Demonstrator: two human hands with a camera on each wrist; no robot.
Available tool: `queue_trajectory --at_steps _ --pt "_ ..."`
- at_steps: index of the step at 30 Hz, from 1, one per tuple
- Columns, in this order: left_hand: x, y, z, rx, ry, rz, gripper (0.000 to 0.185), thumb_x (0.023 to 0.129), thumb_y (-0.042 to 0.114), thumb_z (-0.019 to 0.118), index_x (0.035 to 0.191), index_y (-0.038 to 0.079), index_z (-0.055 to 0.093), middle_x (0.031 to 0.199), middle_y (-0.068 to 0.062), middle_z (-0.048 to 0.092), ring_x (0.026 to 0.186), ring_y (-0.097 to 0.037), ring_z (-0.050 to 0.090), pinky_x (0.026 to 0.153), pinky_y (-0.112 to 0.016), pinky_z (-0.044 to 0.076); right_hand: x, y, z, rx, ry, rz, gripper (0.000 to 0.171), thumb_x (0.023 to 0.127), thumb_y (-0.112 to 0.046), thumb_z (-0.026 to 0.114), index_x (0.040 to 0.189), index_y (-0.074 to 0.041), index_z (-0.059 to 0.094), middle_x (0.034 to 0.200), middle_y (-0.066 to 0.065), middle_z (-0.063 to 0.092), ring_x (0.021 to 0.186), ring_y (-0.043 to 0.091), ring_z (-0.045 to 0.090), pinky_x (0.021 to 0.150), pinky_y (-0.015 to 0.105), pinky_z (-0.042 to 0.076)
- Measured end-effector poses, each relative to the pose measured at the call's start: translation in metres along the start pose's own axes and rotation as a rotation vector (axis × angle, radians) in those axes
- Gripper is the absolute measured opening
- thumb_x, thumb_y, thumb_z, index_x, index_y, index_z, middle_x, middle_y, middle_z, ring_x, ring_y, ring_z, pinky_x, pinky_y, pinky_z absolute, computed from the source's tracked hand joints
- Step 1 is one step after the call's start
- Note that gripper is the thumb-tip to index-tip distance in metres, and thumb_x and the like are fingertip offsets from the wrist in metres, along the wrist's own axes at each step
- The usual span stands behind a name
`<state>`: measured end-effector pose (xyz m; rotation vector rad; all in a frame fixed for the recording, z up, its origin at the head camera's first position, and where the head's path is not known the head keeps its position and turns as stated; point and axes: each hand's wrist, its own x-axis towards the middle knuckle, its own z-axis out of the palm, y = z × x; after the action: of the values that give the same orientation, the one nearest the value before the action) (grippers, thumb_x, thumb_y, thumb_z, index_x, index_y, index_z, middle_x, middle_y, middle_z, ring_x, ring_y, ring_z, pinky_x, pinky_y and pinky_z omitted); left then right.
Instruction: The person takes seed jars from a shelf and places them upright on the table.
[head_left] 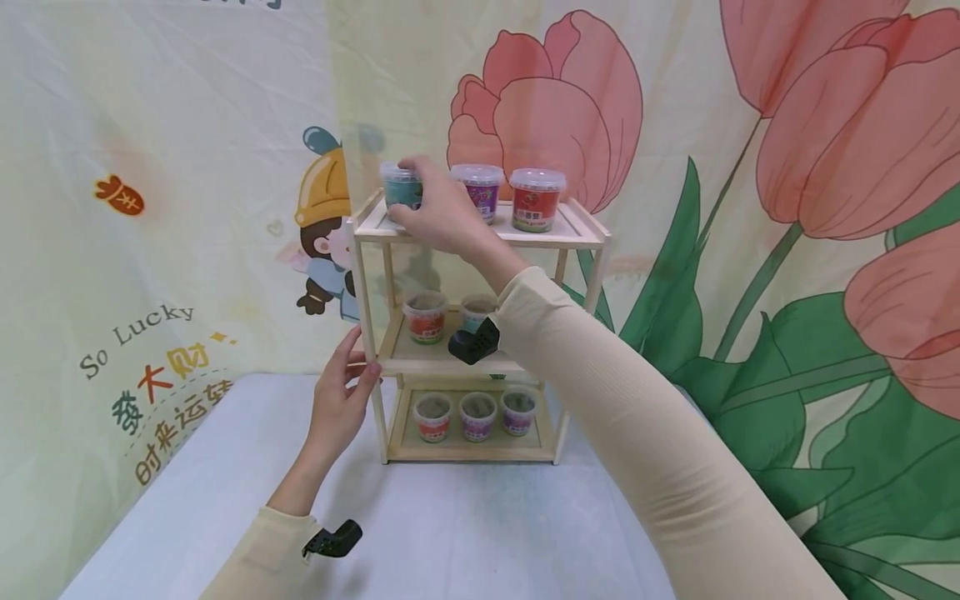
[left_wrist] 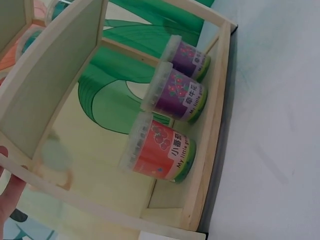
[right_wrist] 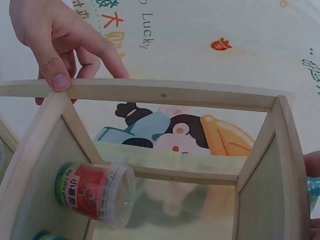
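Head view shows the right hand (head_left: pixel 438 212) with fingers and thumb curled round a teal jar (head_left: pixel 401 187), which stands at the left end of the top tier of a wooden rack (head_left: pixel 581 237). At 3 o'clock from that jar, on the same tier, stand a purple jar (head_left: pixel 480 187) and then a red jar (head_left: pixel 537 200), the three in a row and close together. At 7 o'clock from the right hand, the left hand (head_left: pixel 339 400) pinches the rack's front left post at the level of the middle shelf, thumb in front and fingers behind; the right wrist view shows the same hand's thumb (right_wrist: pixel 55 75) pressed on the post. The middle shelf holds a red-labelled pot (head_left: pixel 426 318) and another pot partly hidden by the right sleeve. On the bottom shelf sit three pots (head_left: pixel 477 415) in a row, one red and two purple. The rack stands on a pale table (head_left: pixel 480 533) before a flowered backdrop (head_left: pixel 825 167).
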<state>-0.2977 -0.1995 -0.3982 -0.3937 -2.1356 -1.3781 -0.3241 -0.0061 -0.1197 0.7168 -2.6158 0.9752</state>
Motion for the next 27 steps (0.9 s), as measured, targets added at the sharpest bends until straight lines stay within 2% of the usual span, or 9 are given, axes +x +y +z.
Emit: queue_trajectory --at_steps 7,11,20,27 --pt "0.002 -0.001 0.001 0.008 -0.006 0.011 0.068 0.109 0.018 0.062 0.168 0.030 0.031 0.130 -0.017 0.059 0.114 -0.034 0.070 0.095 -0.052 0.060 0.004 0.002 0.006 -0.081 0.059 -0.036 0.056 0.106 -0.020 0.067 0.157 -0.022 0.041 0.155 0.004 0.056 0.133 0.019 0.059 0.112 0.034 0.050" --pt "0.002 -0.001 0.001 0.020 -0.008 0.020 0.069 0.108 0.018 0.064 0.168 0.030 0.030 0.130 -0.018 0.059 0.113 -0.034 0.070 0.094 -0.053 0.061 0.003 0.004 0.006 -0.089 0.078 -0.049 0.053 0.106 -0.018 0.067 0.154 -0.022 0.044 0.153 0.004 0.058 0.132 0.019 0.060 0.111 0.033 0.050" --pt "0.002 -0.001 0.000 0.026 -0.014 0.010 0.072 0.107 0.018 0.066 0.169 0.028 0.030 0.129 -0.018 0.060 0.113 -0.033 0.070 0.094 -0.050 0.061 -0.002 0.009 0.005 -0.027 0.080 -0.086 0.053 0.106 -0.018 0.068 0.154 -0.025 0.047 0.153 0.003 0.058 0.126 0.017 0.059 0.108 0.033 0.052" --pt "0.003 -0.003 0.000 0.012 -0.033 0.010 0.072 0.107 0.018 0.065 0.169 0.030 0.028 0.129 -0.019 0.060 0.113 -0.035 0.069 0.095 -0.056 0.060 -0.006 0.013 0.005 0.013 0.097 -0.160 0.053 0.104 -0.017 0.070 0.153 -0.023 0.049 0.147 0.005 0.061 0.114 0.017 0.062 0.095 0.028 0.055"
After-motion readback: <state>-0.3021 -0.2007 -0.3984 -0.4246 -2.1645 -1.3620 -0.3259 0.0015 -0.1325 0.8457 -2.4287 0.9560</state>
